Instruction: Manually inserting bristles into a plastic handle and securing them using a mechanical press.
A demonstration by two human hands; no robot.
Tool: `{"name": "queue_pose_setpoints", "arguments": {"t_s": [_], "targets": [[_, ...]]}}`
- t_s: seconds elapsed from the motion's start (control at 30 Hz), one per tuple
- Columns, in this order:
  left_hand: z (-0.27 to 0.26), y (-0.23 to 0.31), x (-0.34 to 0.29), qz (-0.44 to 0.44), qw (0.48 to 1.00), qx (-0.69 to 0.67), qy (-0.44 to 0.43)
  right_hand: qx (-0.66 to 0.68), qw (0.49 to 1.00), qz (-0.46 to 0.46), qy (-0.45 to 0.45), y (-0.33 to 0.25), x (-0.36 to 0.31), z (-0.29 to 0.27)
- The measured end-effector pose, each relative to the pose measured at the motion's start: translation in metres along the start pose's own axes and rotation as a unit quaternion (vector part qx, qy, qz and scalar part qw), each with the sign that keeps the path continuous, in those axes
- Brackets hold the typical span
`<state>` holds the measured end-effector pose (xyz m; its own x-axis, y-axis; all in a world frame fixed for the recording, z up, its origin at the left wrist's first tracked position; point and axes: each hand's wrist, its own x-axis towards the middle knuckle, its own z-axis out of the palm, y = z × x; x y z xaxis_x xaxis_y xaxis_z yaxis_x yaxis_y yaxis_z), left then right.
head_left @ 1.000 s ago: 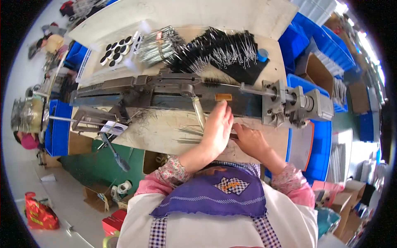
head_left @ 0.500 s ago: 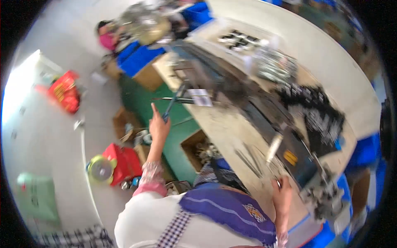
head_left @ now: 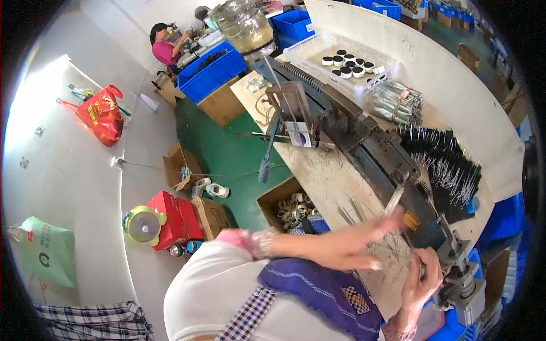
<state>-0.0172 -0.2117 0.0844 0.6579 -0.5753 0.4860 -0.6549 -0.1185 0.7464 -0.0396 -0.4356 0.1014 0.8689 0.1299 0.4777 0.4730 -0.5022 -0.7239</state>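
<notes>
My left hand (head_left: 361, 243) reaches across the bench, fingers stretched out and smeared by motion, with nothing visible in it. Below it is my right hand (head_left: 424, 278), its thumb and fingers curled together beside the metal clamp end (head_left: 463, 284) of a long dark bench machine (head_left: 352, 128). What those fingers pinch, if anything, is too small to make out. A blue-grey lever handle (head_left: 265, 169) hangs free at the machine's far end. Thin metal wires (head_left: 354, 210) lie loose on the bench, near my left hand. A pale-handled tool (head_left: 393, 199) rests against the machine.
Black brushes with wire stems (head_left: 446, 165) are piled right of the machine, near a bagged bundle of wires (head_left: 396, 102). Behind stands a white tray (head_left: 307, 51) of black-topped round pieces. A cardboard box (head_left: 267, 202) sits below the bench edge. Another person (head_left: 165, 50) works far left.
My left hand has let go of the lever handle and swung right across the bench. The lever now hangs lower. My right hand stays near the clamp end, and the view has shifted slightly.
</notes>
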Motion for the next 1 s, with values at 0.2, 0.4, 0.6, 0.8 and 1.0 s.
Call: {"name": "queue_pose_setpoints", "arguments": {"t_s": [0.2, 0.4, 0.6, 0.8, 1.0], "targets": [[0.002, -0.034, 0.005, -0.174, 0.979, -0.098, 0.028, 0.022, 0.982, 0.173, 0.074, 0.016, 0.036, -0.008], [0.032, -0.075, -0.006, -0.319, 0.856, -0.390, 0.114, -0.217, 0.974, -0.050, -0.053, 0.056, 0.061, -0.015], [0.060, -0.011, 0.048, -0.361, 0.687, -0.617, 0.131, -0.277, 0.956, -0.070, -0.072, 0.068, 0.061, -0.007], [-0.057, -0.037, 0.046, -0.246, 0.537, -0.796, 0.135, -0.304, 0.945, -0.108, -0.055, 0.060, 0.075, 0.010], [-0.075, -0.079, -0.050, -0.229, 0.757, -0.572, 0.219, -0.188, 0.976, -0.015, -0.106, 0.035, 0.090, -0.006]]}}
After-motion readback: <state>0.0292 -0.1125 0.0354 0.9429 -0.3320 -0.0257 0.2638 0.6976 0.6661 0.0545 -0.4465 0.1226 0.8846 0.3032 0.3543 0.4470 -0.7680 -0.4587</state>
